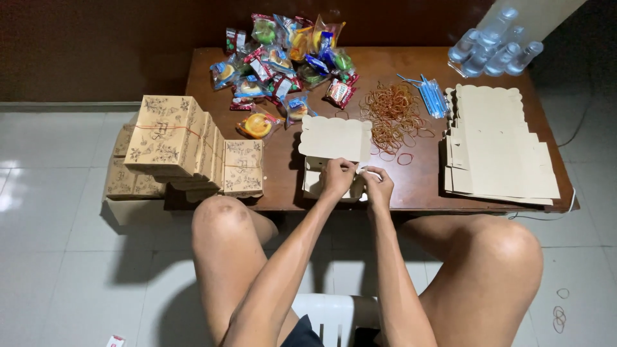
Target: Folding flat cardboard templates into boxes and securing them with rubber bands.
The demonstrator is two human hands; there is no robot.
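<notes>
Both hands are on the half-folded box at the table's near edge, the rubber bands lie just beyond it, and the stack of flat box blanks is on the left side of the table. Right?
Not quite. In the head view the flat box blanks lie on the right side of the table; the left holds finished printed boxes. The rest stands: left hand and right hand on the half-folded box, rubber bands beyond.

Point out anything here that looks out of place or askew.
A few rubber bands lie on the floor tiles, away from the pile of rubber bands on the table. The finished boxes lean unevenly, overhanging its left edge.
</notes>
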